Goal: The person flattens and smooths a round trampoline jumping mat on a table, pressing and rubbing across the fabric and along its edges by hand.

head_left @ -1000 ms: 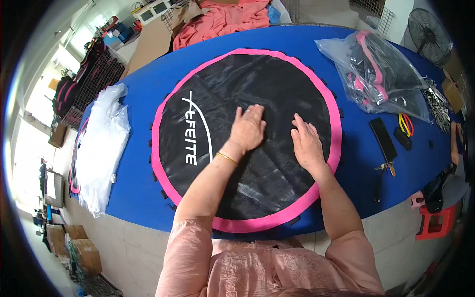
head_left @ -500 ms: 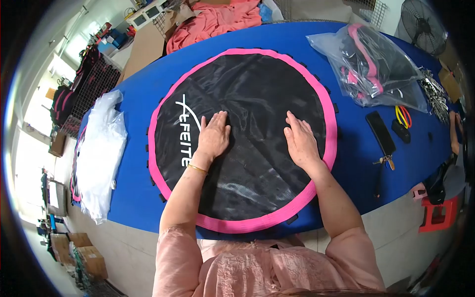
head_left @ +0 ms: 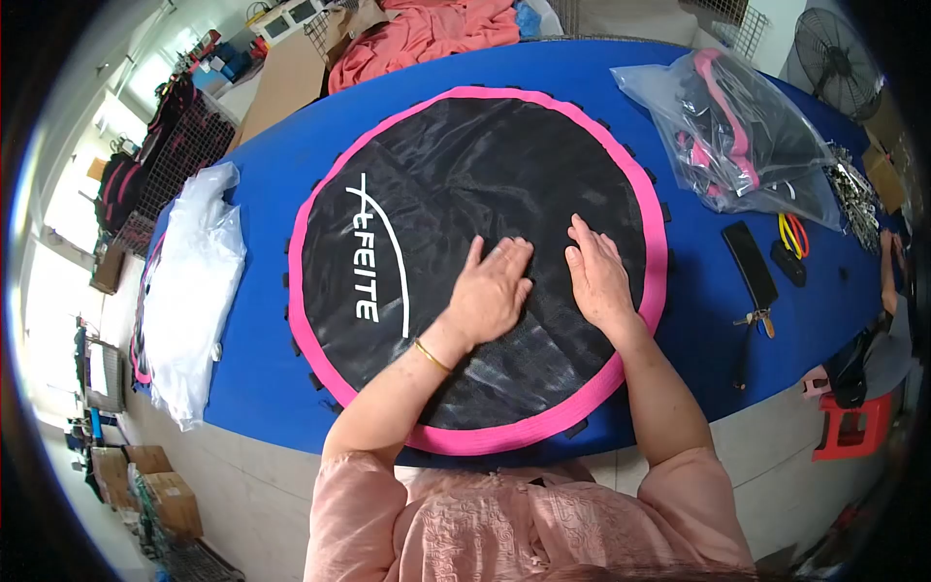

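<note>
A round black mat with a pink edge band and white lettering lies flat on the blue table. My left hand rests palm down near the middle of the mat, fingers stretched, holding nothing. To its right, my right hand lies on the mat near the pink band, tilted somewhat on its side, with straight fingers and nothing held. Small black tabs stick out around the mat's rim.
Clear plastic bags lie at the left, and a bagged black-and-pink item at the back right. A black phone, keys and metal pieces are on the right. Another person's arm shows at the far right.
My left hand went left across the lettering, then came back right to the middle of the mat. My right hand stayed nearly in place. The view shifted slightly.
</note>
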A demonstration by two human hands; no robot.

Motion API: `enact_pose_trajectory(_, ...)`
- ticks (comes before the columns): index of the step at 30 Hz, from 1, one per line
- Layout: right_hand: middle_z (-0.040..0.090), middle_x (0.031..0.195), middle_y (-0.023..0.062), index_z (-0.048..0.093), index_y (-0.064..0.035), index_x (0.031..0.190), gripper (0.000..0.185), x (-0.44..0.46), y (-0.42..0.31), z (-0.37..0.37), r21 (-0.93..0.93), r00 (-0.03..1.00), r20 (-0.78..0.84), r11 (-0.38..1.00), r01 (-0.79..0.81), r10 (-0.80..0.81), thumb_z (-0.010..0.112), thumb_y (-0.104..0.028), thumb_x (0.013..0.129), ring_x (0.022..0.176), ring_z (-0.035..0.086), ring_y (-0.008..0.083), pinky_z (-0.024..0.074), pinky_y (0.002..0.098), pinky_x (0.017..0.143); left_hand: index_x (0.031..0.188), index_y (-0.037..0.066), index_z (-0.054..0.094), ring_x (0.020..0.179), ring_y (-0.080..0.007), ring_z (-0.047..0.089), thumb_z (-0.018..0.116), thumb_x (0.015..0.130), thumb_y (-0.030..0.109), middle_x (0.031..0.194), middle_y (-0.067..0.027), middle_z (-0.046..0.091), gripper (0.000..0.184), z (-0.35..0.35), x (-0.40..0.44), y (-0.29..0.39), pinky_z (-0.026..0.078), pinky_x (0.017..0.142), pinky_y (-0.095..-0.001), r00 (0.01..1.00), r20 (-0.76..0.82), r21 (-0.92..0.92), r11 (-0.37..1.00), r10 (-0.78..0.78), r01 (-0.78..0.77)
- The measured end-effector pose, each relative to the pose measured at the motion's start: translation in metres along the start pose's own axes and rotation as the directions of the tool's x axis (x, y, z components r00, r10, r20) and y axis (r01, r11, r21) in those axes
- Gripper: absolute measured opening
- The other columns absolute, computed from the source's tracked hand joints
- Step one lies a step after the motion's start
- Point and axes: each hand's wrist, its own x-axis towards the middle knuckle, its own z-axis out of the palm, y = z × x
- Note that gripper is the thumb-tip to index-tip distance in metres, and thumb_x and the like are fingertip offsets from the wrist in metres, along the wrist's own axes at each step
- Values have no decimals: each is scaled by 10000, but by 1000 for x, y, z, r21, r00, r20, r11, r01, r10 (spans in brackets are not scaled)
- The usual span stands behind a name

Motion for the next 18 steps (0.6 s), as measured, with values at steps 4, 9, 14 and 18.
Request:
enact_pose_trajectory(4, 659, 1366, 198, 436, -8, 1551, 499, 0, -1, 0, -3, 1000, -9, 1000, -1, 1, 448, -266, 1124, 1335, 588, 359, 358, 514, 1213, 1508, 4, 487, 1461, -305, 497, 521, 1049, 301, 1533, -172, 564, 548, 5, 19, -66, 298, 1237, -596, 978, -24, 130, 970, -206, 207)
enact_pose_trajectory(9, 647, 1386, 192, 434, 1, 1552, 505, 1, -5, -2, 9, 999, 18, 1000, -30, 30, 454, -258, 1119, 1337, 584, 363, 351, 512, 1219, 1529, 12, 472, 1484, -297, 474, 489, 1061, 316, 1566, -163, 539, 558, 4, 41, -81, 281, 1248, -596, 957, -4, 131, 949, -289, 287)
enact_pose_trajectory(14, 633, 1396, 217, 453, 35, 1511, 504, 2, -5, -5, 20, 1000, 20, 1000, -6, 6, 526, -184, 1064, 1330, 580, 375, 364, 509, 1198, 1529, 2, 483, 1486, -299, 472, 476, 1061, 335, 1574, -171, 532, 575, 27, 72, -44, 280, 1249, -584, 985, -14, 62, 983, -174, 174)
enact_pose_trajectory(18, 637, 1383, 218, 448, 38, 1514, 511, 2, -3, -4, 20, 1000, 14, 1000, 7, -7, 533, -178, 1058, 1319, 583, 383, 371, 509, 1190, 1527, 12, 480, 1489, -294, 469, 503, 1052, 321, 1576, -164, 530, 567, 37, 88, -22, 279, 1245, -584, 995, -1, 29, 994, -102, 102)
